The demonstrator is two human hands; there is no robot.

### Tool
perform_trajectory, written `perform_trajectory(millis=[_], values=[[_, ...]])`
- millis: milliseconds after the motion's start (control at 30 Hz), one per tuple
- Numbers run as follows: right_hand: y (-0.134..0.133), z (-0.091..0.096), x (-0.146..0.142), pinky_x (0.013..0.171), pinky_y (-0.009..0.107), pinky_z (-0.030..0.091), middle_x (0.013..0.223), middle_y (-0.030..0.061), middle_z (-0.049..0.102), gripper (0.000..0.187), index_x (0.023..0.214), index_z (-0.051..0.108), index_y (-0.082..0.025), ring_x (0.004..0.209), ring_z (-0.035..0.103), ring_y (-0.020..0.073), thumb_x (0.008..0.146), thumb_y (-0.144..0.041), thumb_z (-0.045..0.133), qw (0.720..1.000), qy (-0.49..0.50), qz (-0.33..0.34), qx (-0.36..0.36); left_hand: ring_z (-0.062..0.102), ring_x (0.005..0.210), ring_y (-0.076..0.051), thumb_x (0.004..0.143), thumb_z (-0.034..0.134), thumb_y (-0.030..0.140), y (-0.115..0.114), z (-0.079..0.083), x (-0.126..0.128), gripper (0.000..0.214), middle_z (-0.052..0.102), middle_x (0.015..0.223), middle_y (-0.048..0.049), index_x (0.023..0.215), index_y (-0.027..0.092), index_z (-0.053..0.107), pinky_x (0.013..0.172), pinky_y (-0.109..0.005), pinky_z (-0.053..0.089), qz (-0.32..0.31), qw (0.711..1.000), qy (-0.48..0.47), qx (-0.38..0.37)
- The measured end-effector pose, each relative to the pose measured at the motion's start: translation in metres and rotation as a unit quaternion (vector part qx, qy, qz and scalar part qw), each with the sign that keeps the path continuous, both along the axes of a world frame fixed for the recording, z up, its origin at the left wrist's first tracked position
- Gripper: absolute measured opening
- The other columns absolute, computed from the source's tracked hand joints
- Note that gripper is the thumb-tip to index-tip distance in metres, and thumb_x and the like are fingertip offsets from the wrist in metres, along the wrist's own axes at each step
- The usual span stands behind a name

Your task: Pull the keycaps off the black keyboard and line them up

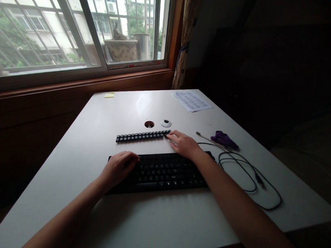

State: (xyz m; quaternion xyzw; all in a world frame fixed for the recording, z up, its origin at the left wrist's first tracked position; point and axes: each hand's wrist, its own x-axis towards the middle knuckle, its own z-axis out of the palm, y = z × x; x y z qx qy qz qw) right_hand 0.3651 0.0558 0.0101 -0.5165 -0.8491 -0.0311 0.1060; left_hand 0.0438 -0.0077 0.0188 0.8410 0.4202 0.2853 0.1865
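Note:
A black keyboard (167, 171) lies on the white table. Behind it, loose black keycaps (140, 136) stand in two neat rows. My right hand (184, 143) reaches over the keyboard to the right end of these rows, its fingers closed on a keycap (165, 135) there. My left hand (119, 166) rests over the upper left part of the keyboard with its fingers curled together. Whatever those left fingertips may hold is hidden from this angle.
Right of the keyboard lie a coiled black cable (252, 175), a purple cloth (223, 139) and a thin brush-like stick (206, 137). Farther back are a round table hole (149, 124), a white ring-shaped cover (166, 123), a printed sheet (193, 101) and a yellow sticky note (109, 94).

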Motion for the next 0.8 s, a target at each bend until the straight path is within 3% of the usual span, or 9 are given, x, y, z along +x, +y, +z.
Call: perform_trajectory(millis=[800], values=[[0.0028, -0.004, -0.0008, 0.095, 0.037, 0.051, 0.139, 0.0095, 0.05, 0.046, 0.139, 0.051, -0.023, 0.115, 0.056, 0.0252, 0.093, -0.028, 0.049, 1.0, -0.002, -0.005, -0.014, 0.066, 0.081, -0.017, 0.091, 0.055, 0.018, 0.0004, -0.001, 0.0008, 0.012, 0.071, 0.091, -0.0029, 0.094, 0.02, 0.067, 0.075, -0.028, 0.051, 0.001, 1.0, 0.004, 0.007]])
